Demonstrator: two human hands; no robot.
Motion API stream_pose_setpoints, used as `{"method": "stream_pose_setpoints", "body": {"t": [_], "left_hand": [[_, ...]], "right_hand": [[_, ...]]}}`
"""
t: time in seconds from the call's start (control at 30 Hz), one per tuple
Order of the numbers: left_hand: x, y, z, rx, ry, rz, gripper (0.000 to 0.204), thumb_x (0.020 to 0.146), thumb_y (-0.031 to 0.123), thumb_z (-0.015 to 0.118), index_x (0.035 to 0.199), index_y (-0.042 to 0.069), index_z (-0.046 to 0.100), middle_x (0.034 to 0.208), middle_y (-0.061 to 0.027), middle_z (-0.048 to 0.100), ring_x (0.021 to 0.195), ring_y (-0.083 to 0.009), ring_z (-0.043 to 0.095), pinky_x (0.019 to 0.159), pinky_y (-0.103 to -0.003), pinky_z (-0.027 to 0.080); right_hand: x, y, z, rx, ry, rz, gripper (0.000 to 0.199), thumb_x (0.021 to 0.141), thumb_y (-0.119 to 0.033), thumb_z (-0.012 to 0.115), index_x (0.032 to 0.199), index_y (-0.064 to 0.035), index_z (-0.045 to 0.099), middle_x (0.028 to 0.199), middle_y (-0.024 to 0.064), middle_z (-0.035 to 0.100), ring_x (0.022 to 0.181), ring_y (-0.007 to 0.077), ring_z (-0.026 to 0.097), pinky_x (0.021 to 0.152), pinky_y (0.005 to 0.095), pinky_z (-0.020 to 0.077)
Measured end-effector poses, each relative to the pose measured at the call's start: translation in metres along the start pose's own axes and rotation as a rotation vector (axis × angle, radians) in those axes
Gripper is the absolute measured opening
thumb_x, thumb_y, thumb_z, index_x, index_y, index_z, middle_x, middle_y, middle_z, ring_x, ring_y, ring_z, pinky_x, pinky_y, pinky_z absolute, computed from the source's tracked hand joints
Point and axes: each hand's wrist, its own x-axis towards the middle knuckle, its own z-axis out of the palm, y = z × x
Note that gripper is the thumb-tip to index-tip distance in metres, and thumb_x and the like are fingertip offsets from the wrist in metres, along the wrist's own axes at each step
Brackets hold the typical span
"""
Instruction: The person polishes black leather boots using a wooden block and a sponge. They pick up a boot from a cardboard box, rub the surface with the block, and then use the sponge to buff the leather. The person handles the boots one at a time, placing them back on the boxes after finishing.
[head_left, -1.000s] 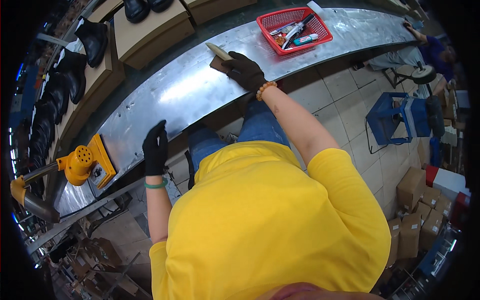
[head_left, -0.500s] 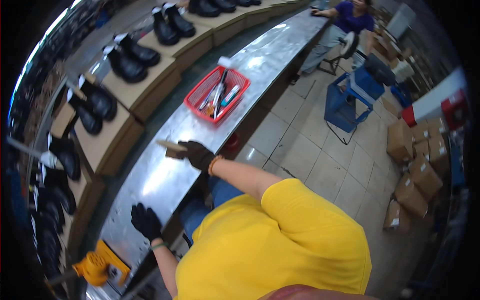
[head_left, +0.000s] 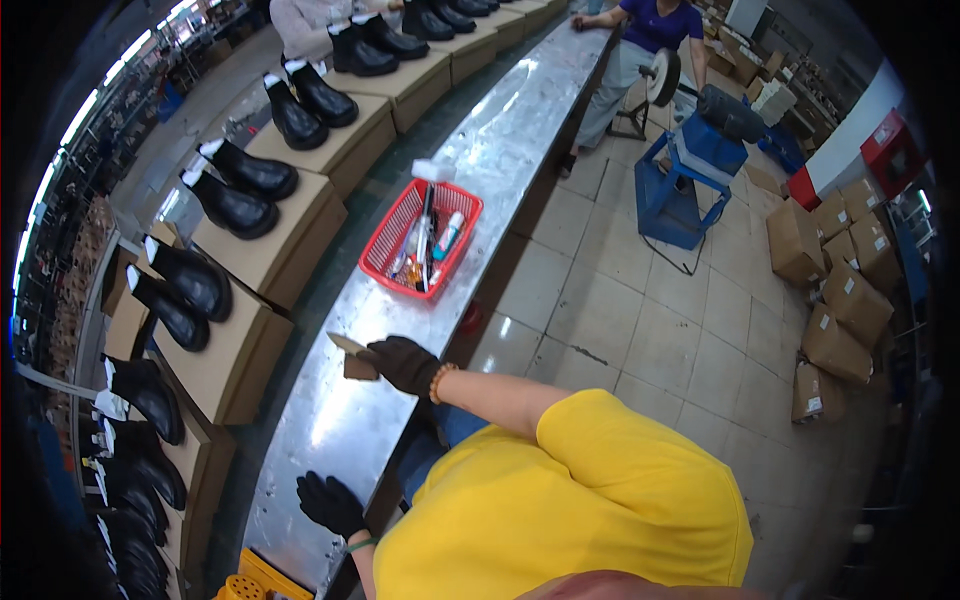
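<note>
My right hand (head_left: pixel 403 366), in a dark glove with a beaded bracelet at the wrist, is closed around a wooden brush (head_left: pixel 358 366). The brush has a pale, flat handle and a short brown bristle block, and is just over the metal bench. Whether it touches the metal I cannot tell. Lower down, my left hand (head_left: pixel 331 504), also gloved in black, lies on the bench (head_left: pixel 315 430) near its edge with fingers spread and nothing in them. Beyond my right hand stands a red plastic basket (head_left: pixel 374 245) with a white-and-teal tube, pens and small items.
Black ankle boots (head_left: pixel 235 205) stand in pairs on cardboard boxes (head_left: pixel 280 245) along a green belt (head_left: pixel 352 200) at left. A yellow device (head_left: pixel 262 582) sits at the near bench end. A blue grinding machine (head_left: pixel 690 190), a person in purple (head_left: pixel 655 25) and stacked cartons (head_left: pixel 845 340) are right.
The view has shifted, so bench, basket and boots appear lower. The brush is tilted more in my right hand. Another person's light-coloured sleeves now show beyond the far boots.
</note>
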Motion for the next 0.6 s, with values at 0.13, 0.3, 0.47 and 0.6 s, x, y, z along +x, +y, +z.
{"method": "stream_pose_setpoints", "body": {"t": [0.13, 0.3, 0.47, 0.6], "left_hand": [[-0.003, -0.003, -0.004, -0.018, 0.04, 0.022, 0.038, 0.09, 0.026, 0.055, 0.118, 0.001, 0.057, 0.126, -0.0198, 0.054, 0.118, -0.0363, 0.049, 0.096, -0.05, 0.037], [-0.003, -0.001, -0.008, 0.019, 0.047, 0.028, 0.038, 0.089, 0.025, 0.056, 0.117, 0.0, 0.057, 0.124, -0.0202, 0.055, 0.115, -0.0367, 0.05, 0.096, -0.049, 0.038], [-0.005, -0.002, -0.007, -0.008, 0.053, 0.014, 0.039, 0.089, 0.025, 0.056, 0.119, -0.001, 0.056, 0.125, -0.0206, 0.054, 0.116, -0.0372, 0.05, 0.097, -0.05, 0.037], [-0.006, -0.005, -0.004, -0.03, 0.058, -0.005, 0.039, 0.089, 0.025, 0.056, 0.118, -0.001, 0.056, 0.125, -0.0208, 0.055, 0.116, -0.0377, 0.05, 0.098, -0.051, 0.036]], "right_hand": [[0.014, -0.017, -0.017, 0.019, -0.011, -0.009, 0.038, 0.078, -0.016, 0.059, 0.116, -0.0124, 0.057, 0.095, 0.011, 0.059, 0.085, 0.0277, 0.058, 0.078, 0.0412, 0.0441], [0.003, -0.016, -0.011, 0.039, -0.016, 0.031, 0.042, 0.079, -0.025, 0.062, 0.119, -0.0139, 0.056, 0.107, 0.0145, 0.056, 0.096, 0.0304, 0.055, 0.086, 0.0417, 0.0425], [0.003, -0.015, -0.016, 0.094, -0.099, 0.031, 0.05, 0.075, -0.032, 0.07, 0.12, -0.0153, 0.055, 0.12, 0.0164, 0.052, 0.103, 0.0329, 0.054, 0.091, 0.0434, 0.0426], [0.0, -0.015, -0.014, 0.101, -0.105, 0.019, 0.054, 0.075, -0.036, 0.068, 0.123, -0.015, 0.053, 0.12, 0.0181, 0.051, 0.106, 0.0336, 0.051, 0.093, 0.0451, 0.0385]]}}
